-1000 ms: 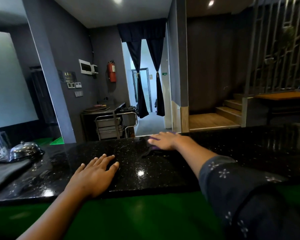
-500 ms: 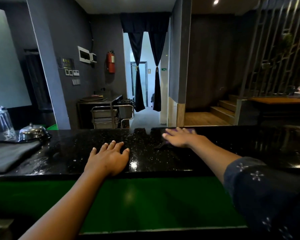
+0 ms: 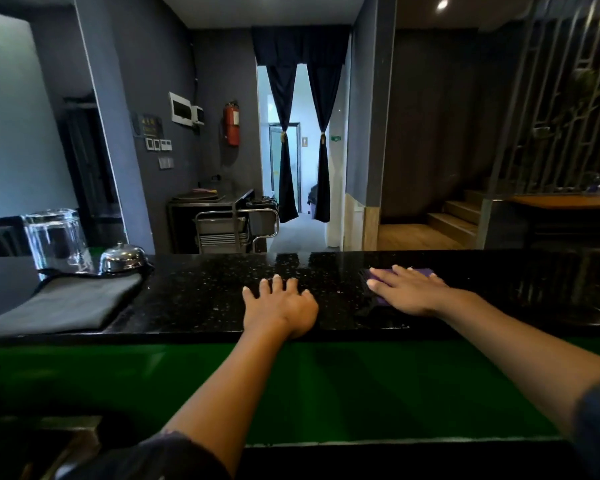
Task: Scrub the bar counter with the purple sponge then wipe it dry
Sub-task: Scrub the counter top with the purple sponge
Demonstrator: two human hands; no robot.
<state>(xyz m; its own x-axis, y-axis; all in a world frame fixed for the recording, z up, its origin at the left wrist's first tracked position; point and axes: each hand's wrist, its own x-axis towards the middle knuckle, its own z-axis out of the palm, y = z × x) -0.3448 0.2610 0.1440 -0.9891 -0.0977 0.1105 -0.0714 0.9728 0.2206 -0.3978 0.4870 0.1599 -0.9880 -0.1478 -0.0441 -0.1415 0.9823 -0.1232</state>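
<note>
Head view: scrubbing looks underway. The right hand [image 3: 407, 289] presses flat, fingers straight, on the purple sponge [image 3: 420, 271] near the surface's [image 3: 205, 299] far edge. The left hand [image 3: 279, 306] rests open at the near edge. Drying remains; a grey cloth [image 3: 63, 303] lies towards the left end.

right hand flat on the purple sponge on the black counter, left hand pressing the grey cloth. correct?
Not quite. In the head view the left hand rests flat on the bare black counter, apart from the grey cloth, which lies folded further left. The rest holds: the right hand lies flat on the purple sponge.
</note>
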